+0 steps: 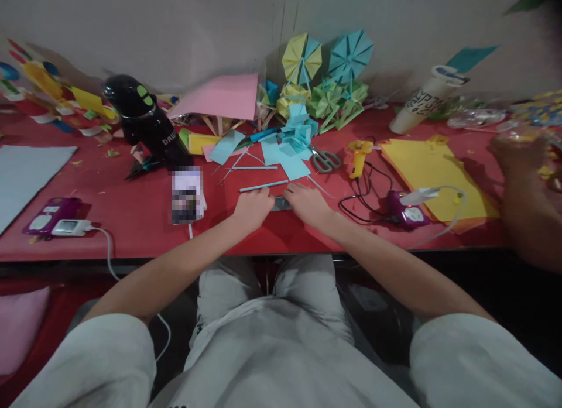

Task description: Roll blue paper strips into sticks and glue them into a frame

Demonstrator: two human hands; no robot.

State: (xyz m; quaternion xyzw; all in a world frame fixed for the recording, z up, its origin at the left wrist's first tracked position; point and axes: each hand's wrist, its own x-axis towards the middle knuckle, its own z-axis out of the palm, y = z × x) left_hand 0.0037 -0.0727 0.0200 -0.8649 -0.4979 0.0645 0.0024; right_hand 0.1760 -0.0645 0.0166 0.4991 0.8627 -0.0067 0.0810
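Observation:
Near the table's front edge, my left hand (257,209) and my right hand (308,203) lie close together with fingers curled. A small piece of blue paper (281,204) shows between them, dull blue-grey, its two ends under my fingers. The fingertips are partly hidden, so the exact grip is hard to see. Just beyond my left hand lies a thin rolled blue paper stick (263,186), with another paper stick (254,168) behind it. Loose blue paper sheets (287,159) and grey-handled scissors (325,160) lie farther back.
A yellow glue gun (359,157) and purple power socket (408,210) stand right, beside yellow paper (439,177). Left are a phone (187,194) and black bottle (149,130). Folded paper umbrellas (350,55) lean at the wall. Another person's arm (522,203) rests far right.

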